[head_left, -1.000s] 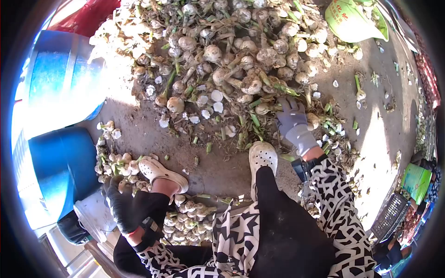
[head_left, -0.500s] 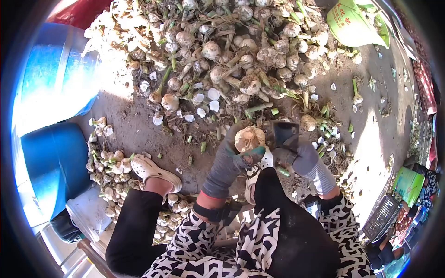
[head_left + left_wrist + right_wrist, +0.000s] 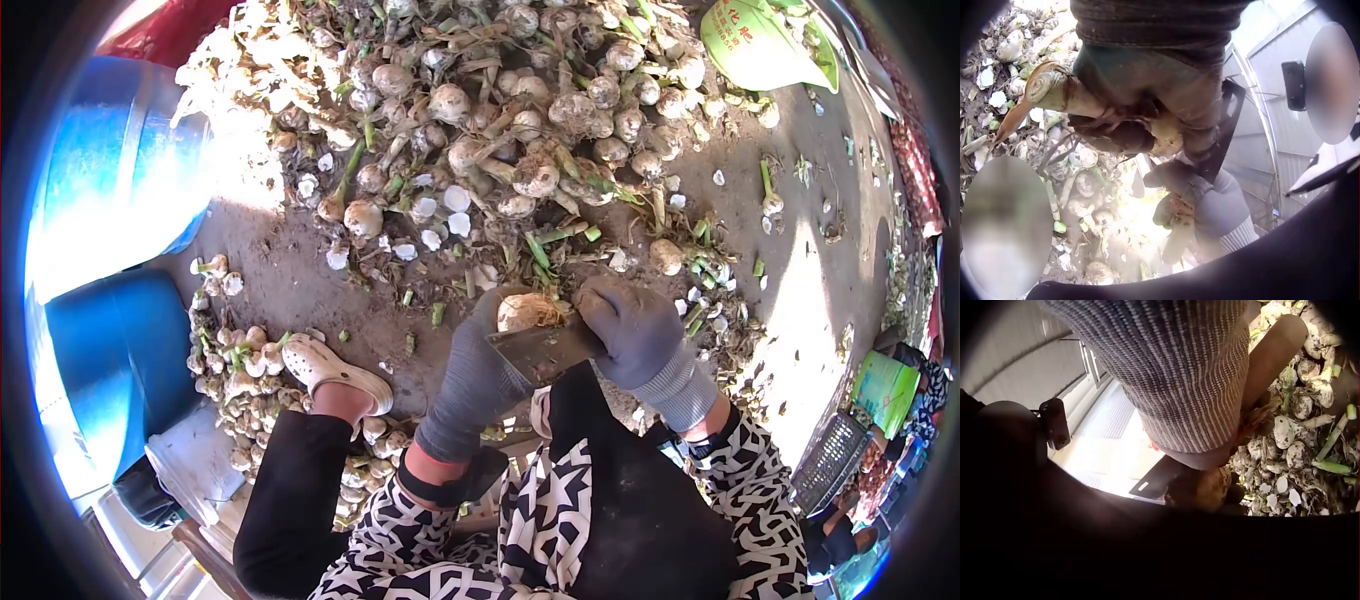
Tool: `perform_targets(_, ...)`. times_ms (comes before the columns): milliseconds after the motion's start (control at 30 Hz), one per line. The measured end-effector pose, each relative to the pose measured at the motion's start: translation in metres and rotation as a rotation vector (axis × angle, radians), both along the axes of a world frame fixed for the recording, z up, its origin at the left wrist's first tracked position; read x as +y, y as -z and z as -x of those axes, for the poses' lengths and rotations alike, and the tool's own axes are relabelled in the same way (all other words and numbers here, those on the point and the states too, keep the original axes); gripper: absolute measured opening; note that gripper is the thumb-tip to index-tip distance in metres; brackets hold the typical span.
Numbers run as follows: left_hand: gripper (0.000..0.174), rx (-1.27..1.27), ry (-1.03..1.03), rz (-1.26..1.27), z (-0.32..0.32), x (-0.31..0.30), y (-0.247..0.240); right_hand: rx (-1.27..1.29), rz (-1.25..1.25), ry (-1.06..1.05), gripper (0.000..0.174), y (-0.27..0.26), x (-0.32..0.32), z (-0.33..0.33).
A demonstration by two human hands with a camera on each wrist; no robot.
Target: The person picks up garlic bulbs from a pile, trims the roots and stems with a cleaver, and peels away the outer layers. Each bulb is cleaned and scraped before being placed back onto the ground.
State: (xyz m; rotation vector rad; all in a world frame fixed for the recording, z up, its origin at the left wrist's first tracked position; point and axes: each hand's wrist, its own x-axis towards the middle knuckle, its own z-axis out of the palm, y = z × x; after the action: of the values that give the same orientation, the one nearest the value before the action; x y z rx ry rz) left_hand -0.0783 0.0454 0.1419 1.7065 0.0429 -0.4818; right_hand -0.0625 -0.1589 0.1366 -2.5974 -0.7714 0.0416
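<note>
My gloved left hand (image 3: pixel 472 365) grips a garlic bulb (image 3: pixel 522 312), its root side facing up in the head view. In the left wrist view the cut stem (image 3: pixel 1054 90) sticks out from the left hand. My gloved right hand (image 3: pixel 640 335) holds a wide-bladed knife, fingers curled round its handle (image 3: pixel 1279 353). The dark blade (image 3: pixel 545 352) lies across the near side of the bulb, its far end at the left hand. The hands are close together above the person's shoes, and part of the bulb is hidden by glove and blade.
A large heap of garlic (image 3: pixel 470 120) with stems covers the ground ahead. Trimmed bulbs (image 3: pixel 240 385) lie by the left shoe (image 3: pixel 335 375). Blue barrels (image 3: pixel 120 360) and a white bucket (image 3: pixel 200 460) stand left. A green-yellow container (image 3: pixel 765 45) is at far right.
The right hand left the heap's edge and the left hand came from the trimmed pile to the middle. The bulb is now in the left hand, and the knife has swung across it.
</note>
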Motion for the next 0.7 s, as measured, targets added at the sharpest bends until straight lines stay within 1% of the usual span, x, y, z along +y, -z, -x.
perform_targets(33, 0.064, 0.086, -0.053, 0.089, 0.003, -0.004, 0.0, -0.014, -0.05, 0.027, 0.039, 0.009, -0.002, 0.002)
perform_targets(67, 0.065, 0.172, -0.109, 0.176, 0.005, -0.007, -0.001, -0.012, -0.041, 0.032, 0.039, 0.019, -0.003, 0.003)
perform_targets(100, 0.065, 0.176, -0.107, 0.181, 0.005, -0.007, -0.007, 0.126, 0.015, 0.099, 0.034, 0.03, -0.001, 0.005)
perform_targets(133, 0.068, 0.085, 0.005, 0.081, 0.005, -0.004, -0.019, 0.267, 0.068, 0.167, 0.028, 0.044, 0.0, 0.008)
perform_targets(167, 0.072, -0.003, 0.133, -0.017, 0.007, -0.002, -0.03, 0.28, 0.07, 0.184, 0.028, 0.07, -0.015, 0.005)
perform_targets(200, 0.076, -0.098, 0.249, -0.116, 0.014, -0.007, -0.038, 0.499, 0.173, 0.271, 0.024, 0.102, -0.042, 0.002)
perform_targets(233, 0.077, -0.109, 0.276, -0.052, 0.017, -0.008, -0.035, 0.7, 0.278, 0.31, 0.02, 0.121, -0.056, -0.006)
perform_targets(267, 0.075, -0.088, 0.184, -0.047, 0.011, -0.005, -0.031, 0.964, -0.107, 0.471, 0.02, 0.09, -0.041, -0.014)
perform_targets(300, 0.074, -0.045, 0.12, -0.03, 0.01, -0.004, -0.032, 1.231, -0.507, 0.655, 0.022, 0.051, -0.03, -0.005)
perform_targets(333, 0.077, 0.012, 0.131, -0.092, 0.004, -0.001, -0.03, 1.316, -0.64, 0.547, 0.026, 0.045, -0.029, 0.002)
perform_targets(367, 0.077, -0.018, 0.129, -0.093, -0.003, -0.001, -0.021, 1.373, -0.713, 0.532, 0.023, 0.013, -0.016, -0.003)
perform_targets(433, 0.086, -0.279, 0.185, -0.281, -0.005, 0.0, -0.002, 1.274, -0.958, 0.468, 0.019, 0.028, -0.012, 0.012)
perform_targets(467, 0.094, -0.313, 0.205, -0.469, -0.01, 0.002, -0.016, 1.28, -0.957, 0.462, 0.019, 0.027, -0.009, 0.012)
perform_targets(500, 0.094, -0.314, 0.203, -0.474, -0.008, 0.006, -0.016, 1.303, -0.982, 0.5, 0.017, 0.027, -0.005, 0.01)
perform_targets(533, 0.095, -0.232, 0.191, -0.387, -0.004, 0.011, -0.013, 1.325, -1.009, 0.537, 0.016, 0.027, -0.002, 0.008)
perform_targets(567, 0.096, -0.152, 0.18, -0.303, 0.001, 0.016, -0.007, 1.323, -1.017, 0.529, 0.016, 0.026, 0.001, 0.006)
perform_targets(600, 0.095, 0.141, 0.002, 0.204, 0.008, 0.017, 0.004, 1.313, -1.028, 0.481, 0.015, 0.023, 0.003, 0.006)
perform_targets(633, 0.095, 0.143, 0.004, 0.202, 0.015, 0.018, 0.01, 1.305, -1.035, 0.436, 0.013, 0.021, 0.004, 0.006)
perform_targets(667, 0.093, 0.241, -0.159, 0.361, 0.017, 0.015, 0.011, 1.305, -1.035, 0.437, 0.013, 0.019, 0.003, 0.007)
perform_targets(700, 0.091, 0.338, -0.321, 0.522, 0.018, 0.011, 0.011, 0.981, -0.937, 0.377, 0.011, 0.017, 0.001, 0.007)
